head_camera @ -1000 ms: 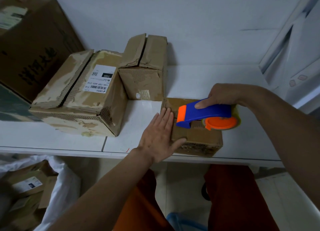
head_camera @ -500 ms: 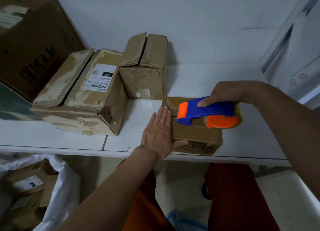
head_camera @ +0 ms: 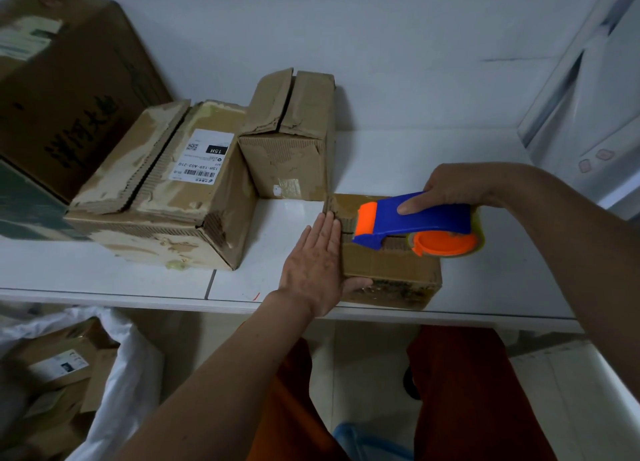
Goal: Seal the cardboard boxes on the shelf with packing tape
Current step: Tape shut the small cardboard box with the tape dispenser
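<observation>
Big box: at 10 o'clock on the shelf, dark print on its side, partly out of view.
Labelled box: at 9 o'clock, just right of the big box; top flaps closed, seam bare and torn, white label on the right flap. Looks untaped.
Upright box: at 12 o'clock, touching the labelled box; top flaps gape a little. Looks untaped too.
Left hand: flat, fingers straight and together, pressed against the left end of the small box, thumb along its front face; it braces, it does not clasp.
Small box: at 3 o'clock from the labelled box, at the shelf's front edge; the one being sealed.
Dispenser: blue body, orange roll hub, lying over the small box's top seam with its nose toward the left end.
Right hand: wrapped round the dispenser's handle, forefinger laid along its side.
Step in hand: laying tape along the small box's seam; I cannot tell how much tape is already down.
Next move: probably keep the left hand bracing, press the nose down and run it the seam's length, over the end, then cut.
Risk: the light box may slide if the brace eases.
</observation>
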`<state>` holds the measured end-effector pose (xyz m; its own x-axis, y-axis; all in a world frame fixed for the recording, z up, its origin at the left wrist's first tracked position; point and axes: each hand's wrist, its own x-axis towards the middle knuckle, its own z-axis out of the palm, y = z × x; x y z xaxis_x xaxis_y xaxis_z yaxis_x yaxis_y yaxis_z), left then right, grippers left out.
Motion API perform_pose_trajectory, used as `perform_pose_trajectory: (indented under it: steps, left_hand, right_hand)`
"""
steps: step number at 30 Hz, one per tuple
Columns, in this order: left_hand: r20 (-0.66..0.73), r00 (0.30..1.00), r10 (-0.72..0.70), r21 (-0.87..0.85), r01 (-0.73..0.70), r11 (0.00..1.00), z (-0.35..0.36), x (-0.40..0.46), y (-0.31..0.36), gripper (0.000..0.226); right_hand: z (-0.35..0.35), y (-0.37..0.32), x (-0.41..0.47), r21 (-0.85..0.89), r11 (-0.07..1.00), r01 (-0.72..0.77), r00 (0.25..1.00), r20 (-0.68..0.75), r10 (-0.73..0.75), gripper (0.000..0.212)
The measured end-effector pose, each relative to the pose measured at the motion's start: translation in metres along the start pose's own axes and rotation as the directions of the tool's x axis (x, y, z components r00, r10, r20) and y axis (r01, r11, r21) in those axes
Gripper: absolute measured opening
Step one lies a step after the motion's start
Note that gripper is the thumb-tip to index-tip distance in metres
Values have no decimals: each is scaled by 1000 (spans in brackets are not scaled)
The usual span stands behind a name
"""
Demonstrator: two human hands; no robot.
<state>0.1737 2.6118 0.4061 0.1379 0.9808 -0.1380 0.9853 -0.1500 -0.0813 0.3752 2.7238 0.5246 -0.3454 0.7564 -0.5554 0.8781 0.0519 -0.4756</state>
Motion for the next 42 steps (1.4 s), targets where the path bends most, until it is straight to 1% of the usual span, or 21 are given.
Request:
perform_pose_trajectory:
  steps: [5,9,12,20,23,24,26,29,32,35,42]
  left_hand:
    - [4,1000,-7,-25,7,1000,1,-1,-2,108]
    - [4,1000,-12,-43,12,999,0,0,-1,108]
    - [6,1000,-14,-45,15,999,2,1,1,111]
    - [-13,1000,-18,10,18,1000,-3,1,6,114]
    - [-29,999,34,45,-33,998,-7,7,18,112]
    - [-29,997,66,37,-65,997,-7,10,23,111]
    - [-28,993,111,-29,-111,993,-6,15,31,110]
    - [-21,993,120,-99,-121,988,-2,21,32,112]
    - [-6,993,122,-98,-122,988,-1,21,31,114]
    - [-19,992,122,-92,-123,988,-1,20,32,114]
    - [-22,993,114,-95,-116,989,0,20,32,115]
  right_hand:
    - [-4,5,0,-8,1000,-10,1000,13,10,46]
    - [-15,12,-5,-81,996,-32,999,7,33,53]
    - [-14,17,-5,-111,993,-31,1000,-5,31,52]
    - [-8,22,2,-120,993,-7,1000,-16,6,53]
    - [-8,21,3,-110,994,-6,1000,-24,4,53]
    - [-8,21,2,-110,994,-5,1000,-23,3,53]
    - [-8,22,3,-107,994,-4,1000,-20,2,52]
    - [-7,25,3,-93,996,-2,1000,-30,-1,53]
    - [-8,25,3,-97,995,3,1000,-29,-6,53]
    - [-10,27,2,-107,994,-3,1000,-3,3,51]
    - [-12,39,-1,-69,998,-1,1000,22,3,49]
